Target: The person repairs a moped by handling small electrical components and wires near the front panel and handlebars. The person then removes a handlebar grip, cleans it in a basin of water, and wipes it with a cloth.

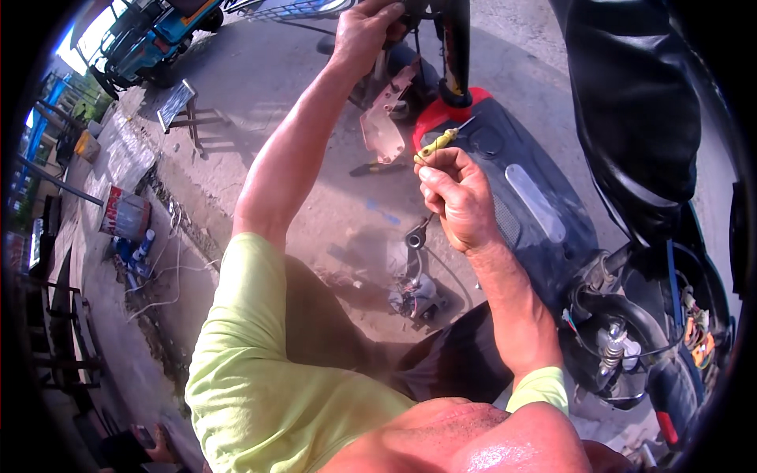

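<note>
My right hand [461, 197] is closed around a small screwdriver [440, 144] with a yellow handle. Its thin shaft points up and to the right, in front of a grey floor panel [524, 185] with a red edge. Far ahead, at the top edge, my left hand [369, 35] is curled against a dark scooter part [449, 47]; what its fingers grip is partly cut off. Below that part, a pale reddish plastic panel [385, 130] leans by a dark wheel.
A black scooter seat [639, 110] stands at the right, above an exposed frame with a shock absorber [611, 351]. Loose parts with a cable [418, 296] lie on the concrete. At the left are a bucket [124, 213], a small stool [177, 106] and a blue vehicle [158, 43].
</note>
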A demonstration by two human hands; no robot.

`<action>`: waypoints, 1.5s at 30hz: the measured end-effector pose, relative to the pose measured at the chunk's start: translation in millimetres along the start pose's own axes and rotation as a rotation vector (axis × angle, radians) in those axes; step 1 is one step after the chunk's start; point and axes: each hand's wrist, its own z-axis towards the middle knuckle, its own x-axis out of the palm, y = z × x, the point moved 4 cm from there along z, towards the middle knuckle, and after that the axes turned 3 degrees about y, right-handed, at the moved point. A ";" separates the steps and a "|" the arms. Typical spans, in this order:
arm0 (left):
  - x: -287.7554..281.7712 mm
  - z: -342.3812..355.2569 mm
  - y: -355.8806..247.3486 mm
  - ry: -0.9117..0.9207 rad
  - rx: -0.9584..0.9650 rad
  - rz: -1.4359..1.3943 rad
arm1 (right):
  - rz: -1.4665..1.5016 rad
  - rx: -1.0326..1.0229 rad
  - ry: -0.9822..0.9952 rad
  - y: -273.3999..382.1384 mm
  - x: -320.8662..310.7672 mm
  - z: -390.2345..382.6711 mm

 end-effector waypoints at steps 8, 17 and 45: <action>-6.6 4.1 8.0 0.035 -0.024 -0.104 | -0.007 -0.019 -0.015 0.0 4.0 0.4; -10.8 6.3 9.4 0.102 -0.065 -0.202 | 0.018 -0.003 0.009 -5.6 -2.7 3.3; -11.3 -2.4 -11.9 0.110 -0.040 0.166 | -0.536 -0.318 -0.001 -1.4 -2.8 6.7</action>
